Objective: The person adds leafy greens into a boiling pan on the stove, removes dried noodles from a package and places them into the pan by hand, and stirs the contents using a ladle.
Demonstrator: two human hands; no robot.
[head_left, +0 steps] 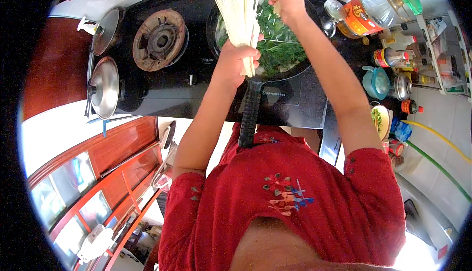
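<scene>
A thick bundle of dry noodles [236, 13] fans out upward from my left hand [237, 59], whose fingers are wrapped round its lower end. Over the far right side of the wok [309, 67], my right hand [290, 3] is closed on a smaller bunch of noodles, partly cut off by the top of the view. Chopped leafy greens [280, 49] fill the wok beneath both hands, and a few loose noodle strands lie across them. The wok's black ridged handle [250, 111] points toward my body.
Left of the wok is a rusty gas burner [161, 40]. Two pot lids, one glass [105, 31] and one steel [105, 88], stand at the stove's left edge. A large oil bottle [361, 15], sauce bottles [386, 58] and a teal container [376, 82] crowd the right side.
</scene>
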